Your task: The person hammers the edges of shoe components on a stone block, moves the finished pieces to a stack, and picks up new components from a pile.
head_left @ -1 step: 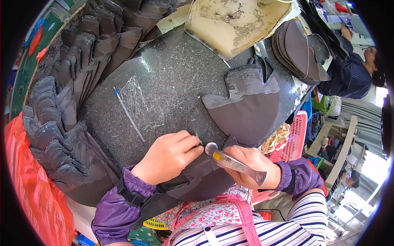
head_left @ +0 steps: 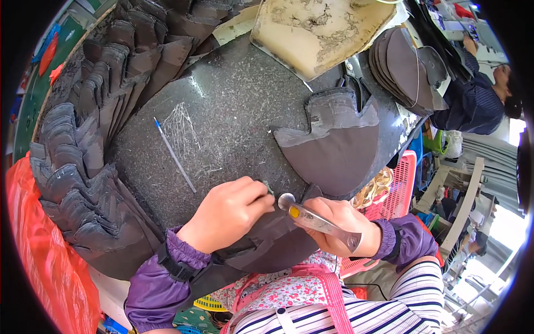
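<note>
My right hand [head_left: 340, 224] is closed round a steel hammer [head_left: 327, 225] with a round face, a yellow patch near it and a flared far end. Just left of the round face, my left hand [head_left: 228, 211] is closed with its fingertips pinched together. A small greyish bit shows at those fingertips, too small to name. Beneath both hands lies a dark brown fabric piece [head_left: 283, 245] at the table's near edge, partly covered by them. Beyond my right hand, another dark brown curved piece [head_left: 334, 153] with a greyer notched edge lies flat.
Overlapping dark pieces [head_left: 83, 200] line the table's left side. A pen refill [head_left: 175, 157] lies beside loose threads [head_left: 181, 125]. At the back are a stained cream tray [head_left: 317, 28], scissors [head_left: 354, 78] and stacked rounded pieces [head_left: 397, 67]. A pink basket [head_left: 401, 192] stands right; a person [head_left: 475, 100] sits beyond.
My left hand's fingers have shifted slightly away from the hammer's round face, and the greyish bit at the fingertips shows more. My right hand and the hammer stay almost still.
</note>
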`<state>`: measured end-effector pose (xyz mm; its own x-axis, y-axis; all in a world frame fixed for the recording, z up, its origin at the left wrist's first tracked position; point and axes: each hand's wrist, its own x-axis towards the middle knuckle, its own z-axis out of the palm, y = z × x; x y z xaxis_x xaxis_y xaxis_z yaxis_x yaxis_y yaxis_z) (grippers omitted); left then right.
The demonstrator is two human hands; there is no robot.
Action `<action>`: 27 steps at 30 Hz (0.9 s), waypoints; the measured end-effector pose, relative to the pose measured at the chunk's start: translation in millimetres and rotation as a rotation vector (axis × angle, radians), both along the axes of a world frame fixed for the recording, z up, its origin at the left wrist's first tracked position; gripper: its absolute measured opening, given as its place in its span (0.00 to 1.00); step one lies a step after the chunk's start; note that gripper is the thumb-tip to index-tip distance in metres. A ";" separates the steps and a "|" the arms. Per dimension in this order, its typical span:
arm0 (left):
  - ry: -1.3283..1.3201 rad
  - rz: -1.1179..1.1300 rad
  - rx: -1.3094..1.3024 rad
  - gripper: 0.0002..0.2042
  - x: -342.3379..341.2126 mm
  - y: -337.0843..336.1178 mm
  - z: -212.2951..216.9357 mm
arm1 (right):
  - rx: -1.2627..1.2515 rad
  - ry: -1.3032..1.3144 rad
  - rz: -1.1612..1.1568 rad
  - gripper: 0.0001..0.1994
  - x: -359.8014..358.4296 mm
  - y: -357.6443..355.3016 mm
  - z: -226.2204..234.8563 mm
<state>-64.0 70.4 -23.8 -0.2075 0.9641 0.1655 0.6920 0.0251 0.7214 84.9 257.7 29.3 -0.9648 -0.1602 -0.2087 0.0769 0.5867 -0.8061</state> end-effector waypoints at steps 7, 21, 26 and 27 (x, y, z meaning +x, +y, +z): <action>-0.004 0.133 0.071 0.10 17.5 -9.4 -7.4 | 0.029 -0.012 0.034 0.19 -3.0 2.6 2.4; 0.013 0.356 0.021 0.11 37.8 -16.5 -2.4 | 0.130 0.094 0.159 0.19 -8.5 1.4 -4.5; 0.019 0.360 0.080 0.10 40.0 -20.5 -4.7 | 0.178 0.077 0.191 0.22 -10.0 2.6 -3.3; 0.040 0.359 0.076 0.11 41.1 -20.8 -5.0 | 0.178 0.078 0.194 0.22 -11.7 2.4 -2.3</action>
